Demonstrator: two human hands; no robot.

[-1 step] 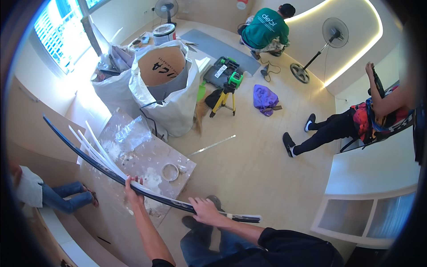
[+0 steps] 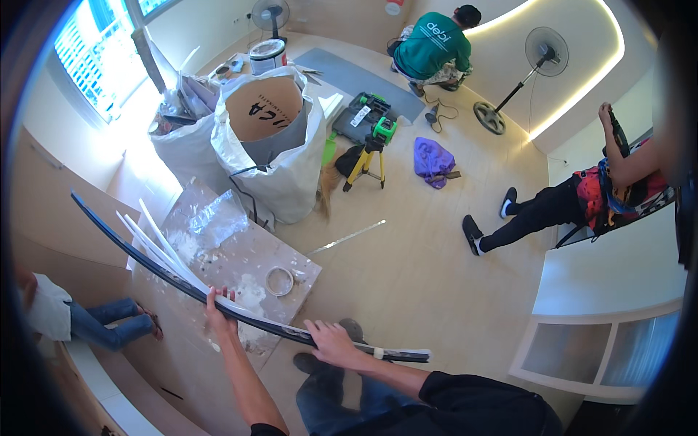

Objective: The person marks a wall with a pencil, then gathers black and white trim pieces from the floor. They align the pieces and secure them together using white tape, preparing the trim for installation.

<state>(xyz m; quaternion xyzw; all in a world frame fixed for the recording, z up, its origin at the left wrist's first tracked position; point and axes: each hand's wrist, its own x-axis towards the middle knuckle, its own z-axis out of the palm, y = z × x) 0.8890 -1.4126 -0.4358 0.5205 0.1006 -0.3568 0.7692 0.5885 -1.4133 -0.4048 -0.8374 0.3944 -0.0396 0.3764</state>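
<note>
Both my hands grip a bundle of long, thin, flexible strips running diagonally across my front. A black strip (image 2: pixel 138 254) bows up to the far left, and several white strips (image 2: pixel 183 269) fan apart at that end. My left hand (image 2: pixel 221 314) is wrapped round the bundle near its middle, some fingers on top. My right hand (image 2: pixel 334 344) closes over it farther right. Just beyond the right hand, a pale band (image 2: pixel 378 353) circles the strips near their right end. Below the left hand's stretch lies a stained board (image 2: pixel 283 254) with a tape-like ring (image 2: pixel 278 281) on it.
Large white sacks (image 2: pixel 305 167) stand beyond the board. A green laser level on a yellow tripod (image 2: pixel 371 156), a purple bag (image 2: pixel 434 161) and a pedestal fan (image 2: pixel 488 118) occupy the floor. One person crouches (image 2: pixel 436 47), another stands right (image 2: pixel 560 207), a third sits left (image 2: pixel 94 320).
The bundle and my right hand have shifted very slightly, the bundle's right end a little farther right. My grip is the same.
</note>
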